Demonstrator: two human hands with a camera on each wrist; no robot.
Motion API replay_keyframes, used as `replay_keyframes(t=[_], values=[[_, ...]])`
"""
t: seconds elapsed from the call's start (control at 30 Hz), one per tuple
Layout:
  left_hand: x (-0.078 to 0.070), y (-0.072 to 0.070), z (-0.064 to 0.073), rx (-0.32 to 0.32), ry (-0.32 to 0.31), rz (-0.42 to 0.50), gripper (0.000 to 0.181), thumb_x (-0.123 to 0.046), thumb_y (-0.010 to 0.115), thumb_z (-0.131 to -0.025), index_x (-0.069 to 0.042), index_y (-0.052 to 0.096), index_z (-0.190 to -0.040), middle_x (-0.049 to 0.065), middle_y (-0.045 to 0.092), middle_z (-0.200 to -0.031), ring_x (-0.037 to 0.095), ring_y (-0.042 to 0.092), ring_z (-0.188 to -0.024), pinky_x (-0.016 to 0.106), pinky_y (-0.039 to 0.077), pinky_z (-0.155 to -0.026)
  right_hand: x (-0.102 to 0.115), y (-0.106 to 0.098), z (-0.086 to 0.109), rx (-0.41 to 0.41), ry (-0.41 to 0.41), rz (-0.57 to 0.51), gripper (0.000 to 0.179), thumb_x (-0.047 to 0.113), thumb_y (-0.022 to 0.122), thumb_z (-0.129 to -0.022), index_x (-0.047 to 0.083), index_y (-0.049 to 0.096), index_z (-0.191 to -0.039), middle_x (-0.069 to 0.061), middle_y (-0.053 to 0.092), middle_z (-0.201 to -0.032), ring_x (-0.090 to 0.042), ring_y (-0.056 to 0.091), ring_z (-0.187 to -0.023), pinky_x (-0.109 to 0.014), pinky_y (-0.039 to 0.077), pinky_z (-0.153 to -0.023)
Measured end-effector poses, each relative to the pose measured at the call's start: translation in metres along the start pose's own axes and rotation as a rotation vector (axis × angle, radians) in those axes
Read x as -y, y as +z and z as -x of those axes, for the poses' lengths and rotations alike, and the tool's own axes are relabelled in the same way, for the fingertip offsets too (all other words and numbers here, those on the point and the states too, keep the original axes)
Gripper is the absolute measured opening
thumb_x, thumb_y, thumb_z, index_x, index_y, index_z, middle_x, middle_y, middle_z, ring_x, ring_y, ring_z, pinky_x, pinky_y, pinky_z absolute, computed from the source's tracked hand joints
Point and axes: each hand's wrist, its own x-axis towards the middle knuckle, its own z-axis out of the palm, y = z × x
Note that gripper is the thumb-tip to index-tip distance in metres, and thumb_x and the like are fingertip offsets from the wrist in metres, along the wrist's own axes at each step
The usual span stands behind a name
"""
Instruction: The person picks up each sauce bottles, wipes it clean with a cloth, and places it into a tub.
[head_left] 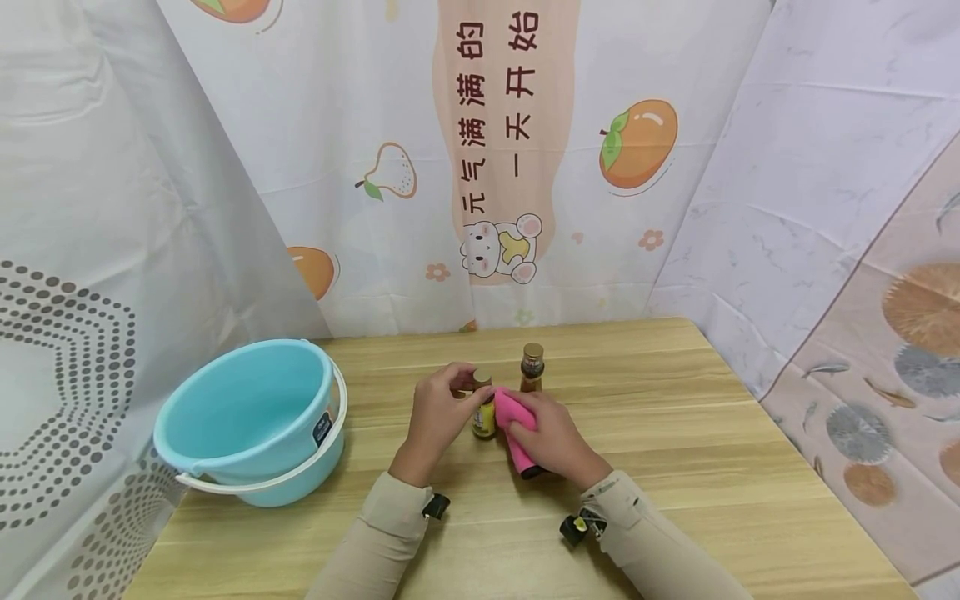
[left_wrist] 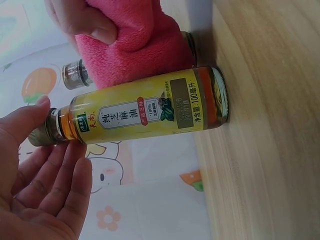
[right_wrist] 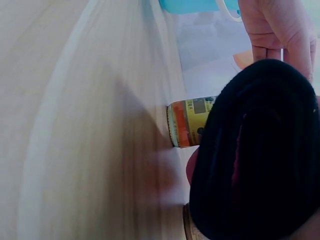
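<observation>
A sesame oil bottle with a yellow label stands upright on the table. My left hand pinches its cap and neck between thumb and fingers. In my right hand is a fuzzy pink cloth, bunched up, with a black end that fills much of the right wrist view. The cloth lies against or very close to the side of the oil bottle. Just behind the right hand stands a second bottle with a gold cap, its lower part hidden by the cloth and hand.
A light blue bucket with a white handle stands at the table's left. The wooden table reaches a printed curtain at the back, and more hanging cloth borders both sides.
</observation>
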Motion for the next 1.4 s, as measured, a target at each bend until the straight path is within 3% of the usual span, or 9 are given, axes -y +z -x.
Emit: replay_keyframes(t=[0.17, 0.6, 0.93, 1.4], values=[[-0.001, 0.000, 0.000, 0.000, -0.001, 0.000, 0.032, -0.027, 0.089, -0.084, -0.012, 0.075, -0.108, 0.000, 0.079, -0.091, 0.011, 0.076, -0.081, 0.033, 0.064, -0.068, 0.001, -0.002, 0.000, -0.024, -0.008, -0.028, 0.051, 0.023, 0.071, -0.094, 0.026, 0.063, -0.144, -0.006, 0.069, -0.125, -0.016, 0.062, -0.095, -0.033, 0.056, -0.077], [-0.002, -0.001, -0.001, 0.019, -0.012, -0.003, 0.032, -0.026, 0.088, -0.085, -0.010, 0.075, -0.109, 0.004, 0.080, -0.093, 0.015, 0.077, -0.083, 0.039, 0.065, -0.069, 0.008, -0.009, 0.000, -0.094, -0.051, -0.082, 0.050, 0.021, 0.072, -0.094, 0.025, 0.063, -0.143, -0.002, 0.067, -0.131, -0.016, 0.064, -0.101, -0.034, 0.057, -0.081], [-0.002, -0.001, 0.000, 0.020, -0.002, -0.002, 0.030, -0.026, 0.088, -0.085, -0.009, 0.077, -0.107, 0.005, 0.077, -0.096, 0.017, 0.078, -0.084, 0.034, 0.065, -0.069, 0.011, -0.012, 0.001, -0.137, -0.069, -0.136, 0.051, 0.019, 0.073, -0.095, 0.028, 0.062, -0.144, 0.001, 0.065, -0.134, -0.015, 0.065, -0.100, -0.031, 0.058, -0.079], [-0.005, -0.003, 0.001, 0.033, -0.005, 0.000, 0.029, -0.023, 0.087, -0.085, -0.007, 0.077, -0.107, 0.006, 0.074, -0.095, 0.020, 0.079, -0.084, 0.038, 0.066, -0.071, 0.008, -0.008, 0.001, -0.094, -0.050, -0.117, 0.051, 0.019, 0.073, -0.095, 0.026, 0.062, -0.144, -0.004, 0.067, -0.131, -0.016, 0.064, -0.100, -0.031, 0.058, -0.079]])
